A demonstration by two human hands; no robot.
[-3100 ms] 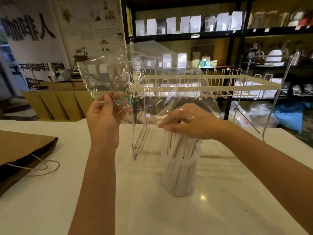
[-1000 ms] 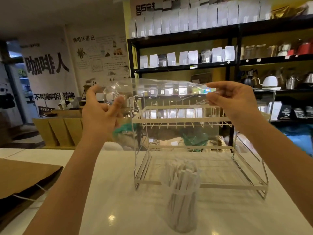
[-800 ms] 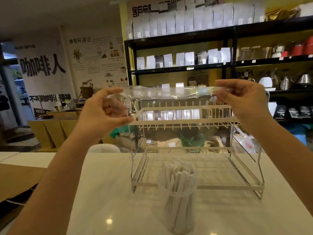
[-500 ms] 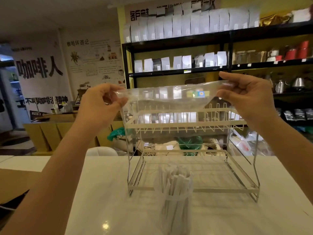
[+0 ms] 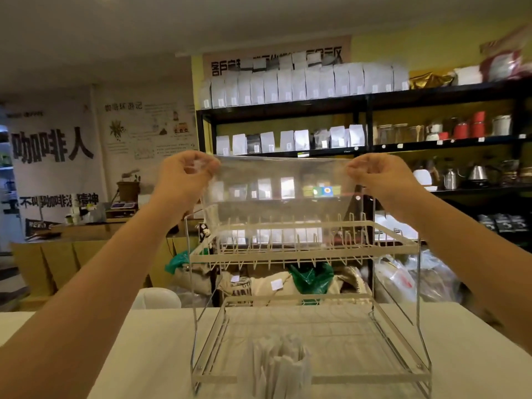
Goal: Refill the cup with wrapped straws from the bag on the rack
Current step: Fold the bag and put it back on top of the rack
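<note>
I hold a clear plastic bag stretched flat between both hands, above the top tier of a white wire rack. My left hand pinches the bag's upper left corner and my right hand pinches its upper right corner. The bag looks empty; its lower edge hangs down to the top tier. Wrapped white straws stand in a clear cup at the bottom of the view, in front of the rack; the cup itself is mostly cut off.
The rack stands on a white table and has two tiers. Behind it are sacks and green bags on the floor, and black shelves with white pouches, jars and kettles.
Both hands have lifted the bag higher and pulled it taut above the rack. The view has tilted up, so the cup has dropped to the bottom edge.
</note>
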